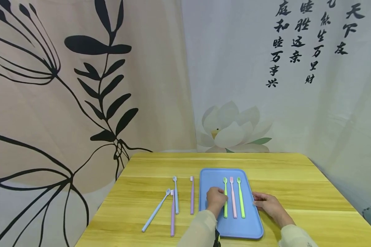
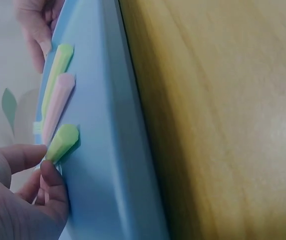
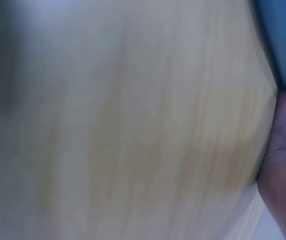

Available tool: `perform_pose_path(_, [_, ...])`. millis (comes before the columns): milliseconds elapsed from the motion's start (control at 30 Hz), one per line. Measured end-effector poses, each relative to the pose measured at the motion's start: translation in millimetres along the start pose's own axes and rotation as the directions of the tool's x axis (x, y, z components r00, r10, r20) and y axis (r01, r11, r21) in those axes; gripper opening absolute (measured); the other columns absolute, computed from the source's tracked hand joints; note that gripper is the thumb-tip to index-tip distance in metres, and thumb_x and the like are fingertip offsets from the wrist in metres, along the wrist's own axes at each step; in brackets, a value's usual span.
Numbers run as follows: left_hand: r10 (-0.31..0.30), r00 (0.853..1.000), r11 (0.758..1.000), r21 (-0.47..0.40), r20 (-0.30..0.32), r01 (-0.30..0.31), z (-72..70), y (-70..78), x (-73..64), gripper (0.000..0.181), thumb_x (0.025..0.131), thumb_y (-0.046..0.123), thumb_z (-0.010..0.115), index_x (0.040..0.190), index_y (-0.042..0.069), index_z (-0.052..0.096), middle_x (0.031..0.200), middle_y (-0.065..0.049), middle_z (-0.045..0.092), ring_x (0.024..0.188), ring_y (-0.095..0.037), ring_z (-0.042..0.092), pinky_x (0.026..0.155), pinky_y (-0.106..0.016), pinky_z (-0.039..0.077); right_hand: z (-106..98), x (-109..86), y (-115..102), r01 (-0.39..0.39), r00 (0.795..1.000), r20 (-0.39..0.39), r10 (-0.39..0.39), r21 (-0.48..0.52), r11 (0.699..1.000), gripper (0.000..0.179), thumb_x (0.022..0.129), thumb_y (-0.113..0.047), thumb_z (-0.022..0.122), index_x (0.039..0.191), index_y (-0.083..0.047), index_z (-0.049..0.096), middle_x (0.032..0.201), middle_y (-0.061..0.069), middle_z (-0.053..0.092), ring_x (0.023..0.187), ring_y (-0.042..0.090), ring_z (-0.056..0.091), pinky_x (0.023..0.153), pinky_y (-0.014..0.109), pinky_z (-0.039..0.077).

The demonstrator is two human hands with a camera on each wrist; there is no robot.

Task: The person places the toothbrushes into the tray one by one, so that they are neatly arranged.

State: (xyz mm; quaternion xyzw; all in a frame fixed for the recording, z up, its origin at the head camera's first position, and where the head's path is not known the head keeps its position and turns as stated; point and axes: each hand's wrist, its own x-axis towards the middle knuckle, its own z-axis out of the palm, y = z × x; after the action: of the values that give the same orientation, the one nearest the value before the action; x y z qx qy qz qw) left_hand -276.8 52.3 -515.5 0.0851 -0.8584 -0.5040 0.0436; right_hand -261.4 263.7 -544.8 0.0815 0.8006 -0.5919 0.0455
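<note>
So the brush in play is a bright lime-green toothbrush [image 1: 225,210] with a slim, smooth handle, slightly faceted near its rounded end, looks like plastic. Its small head is paler than the handle. It's about mid-width in a blue tray [image 1: 209,179], leftmost in a row of three. Can't tell if it's flat on the tray or a hair off it.

The left grip [image 1: 216,199] is closed on that brush, thumb and finger pinching the handle. The right grip [image 1: 268,204] is at the tray's right edge, fingertips touching the rim; can't tell if it's really clamping it or just leaning there.

Next in the row, well within the rim, come a soft pink toothbrush [image 1: 234,204] and a second green one [image 1: 241,202], both same skinny shape, heads pointing to the far end. The tray is a smooth, satiny rectangle with rounded corners and a raised lip.

Left of it, straight on the table [image 1: 281,175], are two pale blue toothbrushes [image 1: 156,215] and two purple ones [image 1: 192,197], one blue lying well slanted. The tabletop is yellowish with streaky wood grain and a bit of sheen.

Both arms have loose cream sleeves [image 1: 201,229]. Behind it all hangs a lightly creased cloth backdrop [image 1: 160,85] with black leafy plants, a pale lotus and brushy black characters.
</note>
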Motion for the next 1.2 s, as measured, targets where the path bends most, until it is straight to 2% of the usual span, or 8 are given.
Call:
perform_pose_path(300, [-0.016, 1.000, 1.000, -0.014, 0.010, 0.016, 5.0, -3.6, -2.3, 0.020, 0.070, -0.005, 0.081, 0.083, 0.005, 0.071, 0.075, -0.002, 0.059, 0.071, -0.018, 0.056, 0.061, -0.031, 0.053, 2, -2.5, -1, 0.004, 1.000, 0.002, -0.003, -0.012, 1.000, 0.049, 0.090, 0.002, 0.066, 0.135, 0.012, 0.052, 0.117, 0.021, 0.061, 0.102, 0.022, 0.061, 0.084, 0.035, 0.055])
perform_pose_path(433, [0.031, 0.999, 0.999, -0.016, -0.010, -0.031, 2.5, -7.5, 3.5, 0.020, 0.068, -0.002, 0.083, 0.084, 0.005, 0.073, 0.077, -0.002, 0.063, 0.072, -0.018, 0.058, 0.064, -0.032, 0.052, 2, -3.0, -2, -0.001, 1.000, -0.002, 0.001, -0.006, 1.000, 0.049, 0.089, 0.003, 0.066, 0.135, 0.012, 0.052, 0.118, 0.022, 0.061, 0.102, 0.022, 0.061, 0.084, 0.035, 0.056])
perform_pose_path(533, [0.095, 0.995, 0.995, -0.013, -0.017, -0.095, -8.0, -9.4, 13.1, 0.021, 0.068, 0.002, 0.084, 0.087, 0.004, 0.075, 0.078, -0.001, 0.065, 0.072, -0.016, 0.058, 0.063, -0.031, 0.051, 1, -2.9, -3, 0.005, 1.000, 0.000, -0.005, -0.015, 1.000, 0.049, 0.090, 0.003, 0.066, 0.136, 0.013, 0.051, 0.117, 0.022, 0.061, 0.101, 0.022, 0.061, 0.084, 0.035, 0.056])
perform_pose_path(700, [0.153, 0.988, 0.986, -0.065, 0.026, -0.151, -45.8, -9.5, 33.4, 0.025, 0.073, 0.006, 0.083, 0.096, 0.000, 0.075, 0.077, -0.002, 0.065, 0.066, -0.013, 0.056, 0.058, -0.027, 0.049, 0, -2.8, -3, 0.012, 1.000, 0.000, -0.012, -0.022, 1.000, 0.050, 0.089, 0.003, 0.065, 0.136, 0.013, 0.051, 0.114, 0.019, 0.060, 0.099, 0.020, 0.059, 0.083, 0.034, 0.056])
perform_pose_path(833, [0.125, 0.990, 0.985, -0.125, 0.059, -0.117, -82.7, -12.7, 48.7, 0.026, 0.079, 0.006, 0.080, 0.103, 0.000, 0.073, 0.084, -0.005, 0.064, 0.072, -0.016, 0.058, 0.062, -0.029, 0.050, 0, -2.5, -3, 0.009, 1.000, -0.001, -0.009, -0.005, 1.000, 0.050, 0.089, 0.004, 0.066, 0.136, 0.013, 0.051, 0.115, 0.019, 0.060, 0.098, 0.019, 0.059, 0.082, 0.033, 0.056])
perform_pose_path(967, [0.114, 0.991, 0.987, -0.122, 0.066, -0.106, -116.2, -24.2, 63.7, 0.029, 0.081, 0.008, 0.079, 0.108, 0.001, 0.072, 0.091, -0.007, 0.063, 0.082, -0.020, 0.058, 0.070, -0.033, 0.051, 0, -1.5, -2, 0.001, 1.000, -0.005, -0.001, -0.003, 1.000, 0.049, 0.089, 0.003, 0.066, 0.136, 0.012, 0.052, 0.117, 0.020, 0.061, 0.100, 0.020, 0.060, 0.083, 0.034, 0.056])
perform_pose_path(1200, [0.173, 0.978, 0.985, -0.039, 0.118, -0.169, -171.6, -58.2, 73.8, 0.031, 0.087, 0.011, 0.075, 0.115, -0.001, 0.069, 0.098, -0.009, 0.061, 0.089, -0.022, 0.057, 0.073, -0.035, 0.050, 0, 0.7, 1, 0.001, 1.000, 0.011, -0.001, 0.019, 1.000, 0.050, 0.090, 0.004, 0.065, 0.137, 0.013, 0.050, 0.122, 0.025, 0.060, 0.104, 0.023, 0.062, 0.084, 0.036, 0.056])
